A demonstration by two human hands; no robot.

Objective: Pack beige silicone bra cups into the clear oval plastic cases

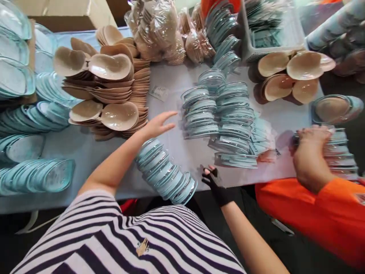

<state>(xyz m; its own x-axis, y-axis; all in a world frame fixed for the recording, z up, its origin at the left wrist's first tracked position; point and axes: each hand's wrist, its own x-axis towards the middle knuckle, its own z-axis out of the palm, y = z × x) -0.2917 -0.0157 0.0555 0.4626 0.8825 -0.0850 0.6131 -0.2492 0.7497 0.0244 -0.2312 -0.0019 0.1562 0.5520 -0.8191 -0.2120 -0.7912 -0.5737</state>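
My left hand (157, 125) reaches out bare over the table with its fingers spread, holding nothing. It hovers between a tall pile of beige silicone cups (110, 85) and stacks of clear blue-tinted plastic trays (218, 114). A leaning row of those blue trays (164, 171) rests against my left forearm near the table's front edge. My right hand (214, 182) wears a black fingerless glove and sits at the table's edge, fingers loosely curled, with nothing visible in it, just below a flat tray (235, 160).
A co-worker in an orange sleeve (322, 213) at the right presses a hand (309, 152) onto a tray stack. More blue trays (34, 171) fill the left side. Bagged beige cups (159, 32) and a grey crate (269, 34) stand at the back.
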